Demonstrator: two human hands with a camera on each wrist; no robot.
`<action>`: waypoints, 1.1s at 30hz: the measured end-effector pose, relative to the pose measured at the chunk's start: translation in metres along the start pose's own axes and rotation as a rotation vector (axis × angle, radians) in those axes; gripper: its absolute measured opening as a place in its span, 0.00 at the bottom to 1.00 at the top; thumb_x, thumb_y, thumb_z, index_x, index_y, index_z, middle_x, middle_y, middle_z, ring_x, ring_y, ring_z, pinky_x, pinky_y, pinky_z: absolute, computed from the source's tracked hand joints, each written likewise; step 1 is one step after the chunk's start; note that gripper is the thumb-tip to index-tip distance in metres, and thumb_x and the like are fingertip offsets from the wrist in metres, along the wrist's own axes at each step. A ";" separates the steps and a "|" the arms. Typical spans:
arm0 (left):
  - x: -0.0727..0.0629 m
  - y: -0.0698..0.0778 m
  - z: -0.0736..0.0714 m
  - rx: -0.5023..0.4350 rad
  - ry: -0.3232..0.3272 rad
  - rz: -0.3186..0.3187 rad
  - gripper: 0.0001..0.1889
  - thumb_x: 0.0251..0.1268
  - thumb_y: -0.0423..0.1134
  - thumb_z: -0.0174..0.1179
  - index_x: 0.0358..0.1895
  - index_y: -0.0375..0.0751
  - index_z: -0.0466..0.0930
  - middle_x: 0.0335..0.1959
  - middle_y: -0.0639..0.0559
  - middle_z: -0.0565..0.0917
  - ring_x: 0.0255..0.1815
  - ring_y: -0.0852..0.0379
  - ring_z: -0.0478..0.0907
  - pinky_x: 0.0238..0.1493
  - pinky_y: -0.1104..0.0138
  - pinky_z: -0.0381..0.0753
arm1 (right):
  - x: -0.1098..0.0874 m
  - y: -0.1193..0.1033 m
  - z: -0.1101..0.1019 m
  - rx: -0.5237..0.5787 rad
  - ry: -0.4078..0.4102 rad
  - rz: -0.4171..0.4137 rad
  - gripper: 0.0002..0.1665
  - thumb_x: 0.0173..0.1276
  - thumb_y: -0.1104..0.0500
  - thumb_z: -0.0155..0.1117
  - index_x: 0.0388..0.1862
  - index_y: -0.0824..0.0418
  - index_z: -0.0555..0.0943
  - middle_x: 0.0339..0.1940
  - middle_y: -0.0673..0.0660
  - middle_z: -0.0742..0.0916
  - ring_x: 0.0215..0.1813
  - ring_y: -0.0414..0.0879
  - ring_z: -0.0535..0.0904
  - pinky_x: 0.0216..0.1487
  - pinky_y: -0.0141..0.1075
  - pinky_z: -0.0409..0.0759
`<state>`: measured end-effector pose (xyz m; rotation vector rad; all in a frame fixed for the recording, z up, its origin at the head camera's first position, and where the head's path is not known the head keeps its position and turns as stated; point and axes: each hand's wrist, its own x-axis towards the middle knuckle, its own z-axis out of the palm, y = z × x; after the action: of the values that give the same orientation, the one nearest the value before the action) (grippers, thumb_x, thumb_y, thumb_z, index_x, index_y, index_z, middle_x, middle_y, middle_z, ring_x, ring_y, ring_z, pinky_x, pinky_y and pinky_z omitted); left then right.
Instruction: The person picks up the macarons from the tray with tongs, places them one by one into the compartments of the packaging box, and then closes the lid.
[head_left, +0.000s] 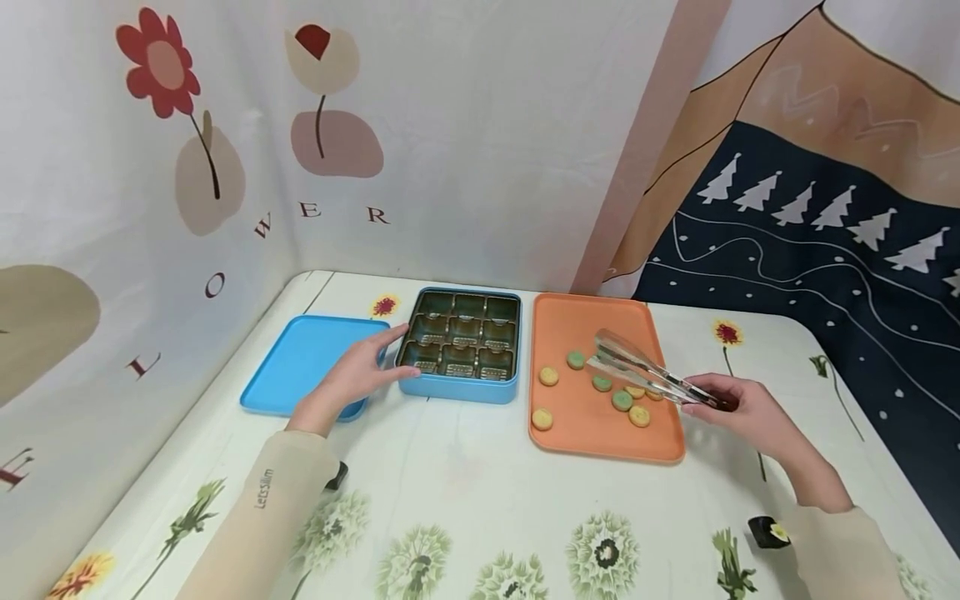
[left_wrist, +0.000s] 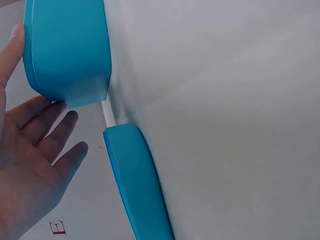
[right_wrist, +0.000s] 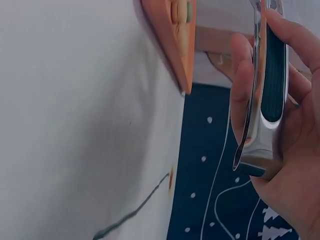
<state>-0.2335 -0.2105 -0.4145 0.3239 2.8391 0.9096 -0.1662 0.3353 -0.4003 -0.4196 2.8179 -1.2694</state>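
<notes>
A blue box (head_left: 459, 388) with a dark divided insert (head_left: 459, 360) stands mid-table, its compartments showing nothing inside. My left hand (head_left: 352, 371) touches the box's left side, thumb near the front corner and fingers extended; the left wrist view shows the fingers against the box wall. My right hand (head_left: 750, 415) grips metal tongs (head_left: 651, 367) with dark handle inlays, seen closely in the right wrist view. Their clear tips hover over an orange tray (head_left: 592, 437), apart from each other. Small round green cookies (head_left: 622, 402) and yellow cookies (head_left: 639, 416) lie on the tray under and around the tips.
A blue lid (head_left: 300, 367) lies left of the box, partly behind my left hand. The table wears a flower-print cloth (head_left: 480, 483). Behind stand a pale printed curtain (head_left: 480, 150) and, at right, a dark panel with white trees (head_left: 795, 250).
</notes>
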 end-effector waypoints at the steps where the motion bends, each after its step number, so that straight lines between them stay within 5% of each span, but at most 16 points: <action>1: 0.000 0.000 0.000 -0.001 0.000 -0.001 0.49 0.61 0.63 0.65 0.81 0.51 0.53 0.80 0.39 0.57 0.79 0.33 0.54 0.72 0.36 0.62 | 0.000 -0.001 0.001 0.002 -0.004 -0.008 0.19 0.67 0.61 0.70 0.55 0.68 0.82 0.37 0.34 0.84 0.31 0.38 0.75 0.29 0.28 0.77; 24: -0.001 0.000 0.001 -0.007 0.001 -0.002 0.49 0.61 0.62 0.65 0.81 0.50 0.53 0.80 0.38 0.58 0.79 0.33 0.55 0.71 0.36 0.63 | -0.001 -0.011 0.024 -0.035 -0.119 -0.057 0.20 0.63 0.60 0.73 0.52 0.67 0.85 0.39 0.55 0.88 0.30 0.33 0.72 0.26 0.30 0.75; 33: -0.002 0.001 0.001 -0.015 0.004 -0.001 0.49 0.61 0.62 0.66 0.81 0.49 0.53 0.80 0.38 0.58 0.79 0.33 0.55 0.72 0.36 0.63 | -0.002 -0.014 0.028 -0.028 -0.173 -0.086 0.20 0.62 0.61 0.74 0.52 0.67 0.86 0.30 0.48 0.84 0.25 0.32 0.69 0.22 0.29 0.71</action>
<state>-0.2310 -0.2096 -0.4144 0.3197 2.8343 0.9319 -0.1573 0.3062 -0.4091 -0.6264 2.7019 -1.1471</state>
